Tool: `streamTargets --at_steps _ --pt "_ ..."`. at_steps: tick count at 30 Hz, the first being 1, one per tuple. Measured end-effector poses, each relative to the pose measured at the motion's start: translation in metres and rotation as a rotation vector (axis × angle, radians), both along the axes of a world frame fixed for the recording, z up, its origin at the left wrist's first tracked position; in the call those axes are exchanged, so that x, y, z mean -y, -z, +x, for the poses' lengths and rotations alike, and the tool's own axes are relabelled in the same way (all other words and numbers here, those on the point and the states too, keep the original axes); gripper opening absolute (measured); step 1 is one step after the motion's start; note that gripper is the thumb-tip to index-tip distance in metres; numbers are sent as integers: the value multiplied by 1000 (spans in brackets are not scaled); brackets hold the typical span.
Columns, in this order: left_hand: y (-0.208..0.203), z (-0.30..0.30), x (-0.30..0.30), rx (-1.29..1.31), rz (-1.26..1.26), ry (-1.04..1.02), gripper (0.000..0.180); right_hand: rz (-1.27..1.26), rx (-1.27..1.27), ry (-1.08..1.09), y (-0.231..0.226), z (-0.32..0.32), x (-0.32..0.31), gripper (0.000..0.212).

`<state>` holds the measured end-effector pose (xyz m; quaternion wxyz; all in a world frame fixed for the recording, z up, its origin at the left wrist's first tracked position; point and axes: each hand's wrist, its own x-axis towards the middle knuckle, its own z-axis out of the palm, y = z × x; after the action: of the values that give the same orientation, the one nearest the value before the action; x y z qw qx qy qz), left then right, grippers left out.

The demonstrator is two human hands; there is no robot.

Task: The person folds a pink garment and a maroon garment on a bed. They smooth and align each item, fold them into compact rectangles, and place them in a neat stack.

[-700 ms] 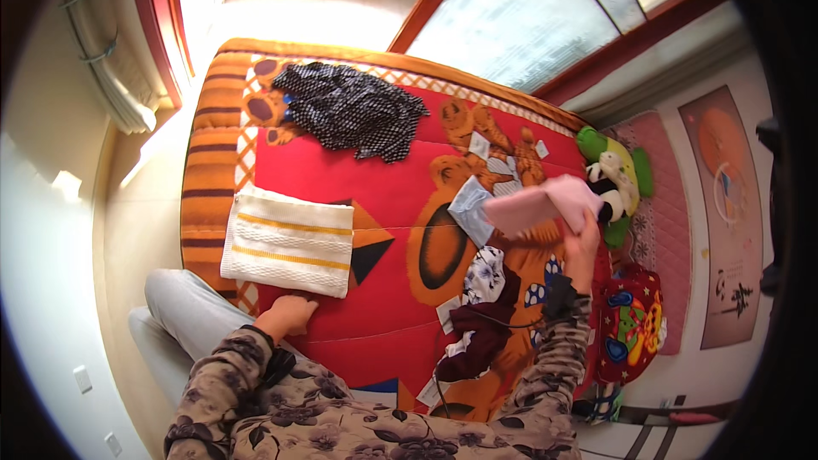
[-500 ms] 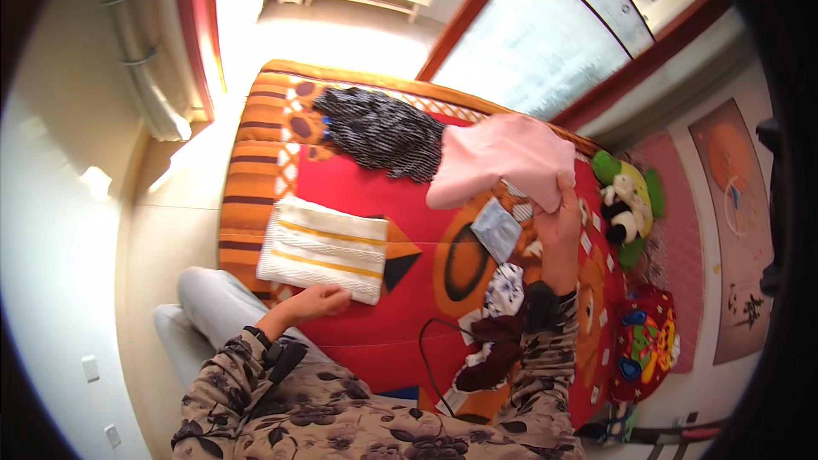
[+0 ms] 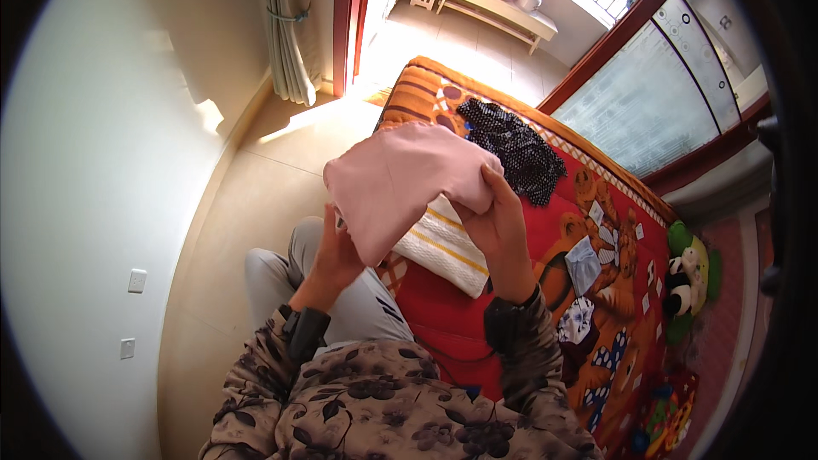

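Both hands hold up a folded pink cloth (image 3: 400,175) above the bed's left edge. My left hand (image 3: 335,254) grips its lower left side, with the fingertips partly hidden behind the fabric. On the other side, my right hand (image 3: 494,220) pinches the right edge, thumb on top. Partly covered by the pink cloth, a folded white knit (image 3: 456,251) with yellow stripes lies on the bed. Farther back is a crumpled black-and-white patterned cloth (image 3: 515,153).
A red and orange bedspread (image 3: 443,336) with bear pictures covers the bed. To the right lie a light blue folded piece (image 3: 584,266) and a white-and-navy cloth (image 3: 577,321). Plush toys (image 3: 688,277) sit at the far right. A glass sliding door (image 3: 656,89) stands behind.
The pink cloth has come from the bed's far right to the left, over the white knit. My left hand has left the white knit and taken hold of the pink cloth. The view has turned left.
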<state>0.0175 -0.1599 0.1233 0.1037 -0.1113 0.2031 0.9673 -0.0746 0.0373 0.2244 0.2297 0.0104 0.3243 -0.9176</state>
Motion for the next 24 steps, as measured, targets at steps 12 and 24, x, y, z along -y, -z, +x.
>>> streamTargets --at_steps 12,24 --pt "-114 -127 37 -243 -608 -110 29 61 -324 101 -48 -54 -51 38" --pt "58 10 0 120 -990 494 24 536 342 70 163 144 -132 30"
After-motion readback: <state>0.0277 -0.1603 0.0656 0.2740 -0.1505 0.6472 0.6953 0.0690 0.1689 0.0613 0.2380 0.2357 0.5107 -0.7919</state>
